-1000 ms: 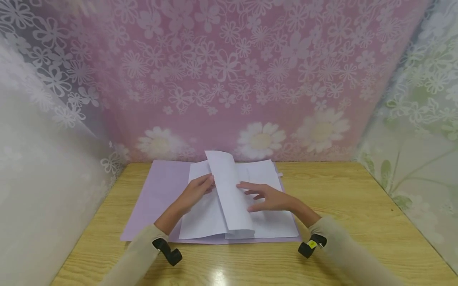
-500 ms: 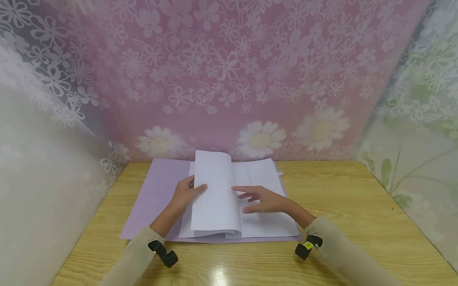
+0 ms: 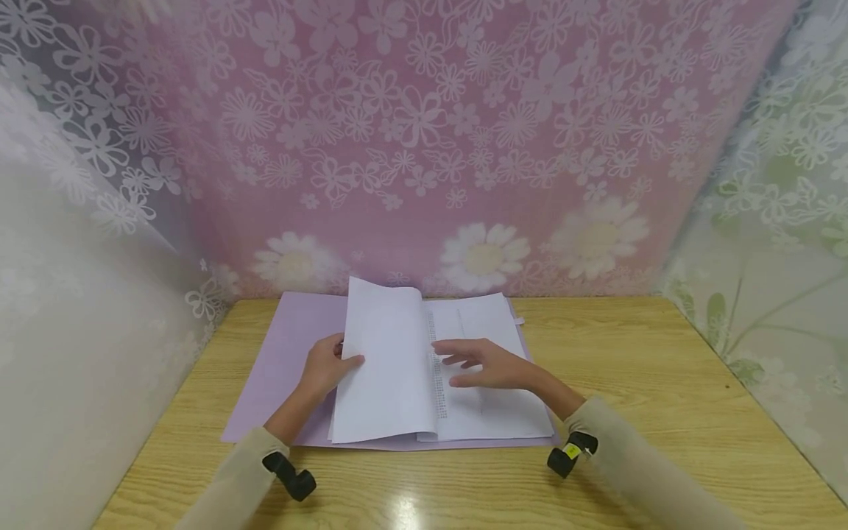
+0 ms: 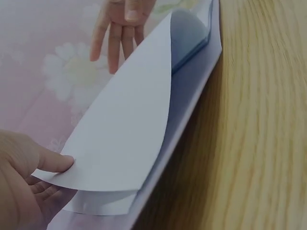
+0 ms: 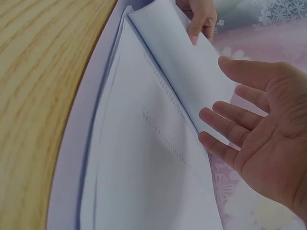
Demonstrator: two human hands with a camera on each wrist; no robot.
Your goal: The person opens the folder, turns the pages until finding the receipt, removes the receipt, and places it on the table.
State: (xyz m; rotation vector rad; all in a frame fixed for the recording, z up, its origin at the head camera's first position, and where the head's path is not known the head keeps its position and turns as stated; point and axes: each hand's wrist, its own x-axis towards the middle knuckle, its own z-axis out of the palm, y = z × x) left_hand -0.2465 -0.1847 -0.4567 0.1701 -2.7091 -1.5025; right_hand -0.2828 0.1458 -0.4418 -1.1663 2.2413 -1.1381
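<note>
A light purple folder lies spread on the table with white sheets inside. My left hand pinches the left edge of a turned sheet, thumb on top and fingers beneath. That sheet curves up from the middle and leans to the left; in the left wrist view another sheet shows under it. On the right, a page with printed rows of small text lies face up. My right hand hovers over this page, fingers spread and relaxed, fingertips near the fold. In the right wrist view its palm holds nothing.
The wooden table extends on both sides of the folder. A pink floral backdrop stands right behind it, with pale floral panels at left and right. A small tab sticks out at the folder's right edge.
My left hand has moved left and down, carrying the sheet's edge over to the left side. Printed text now shows beside the fold. The right hand has shifted only slightly left.
</note>
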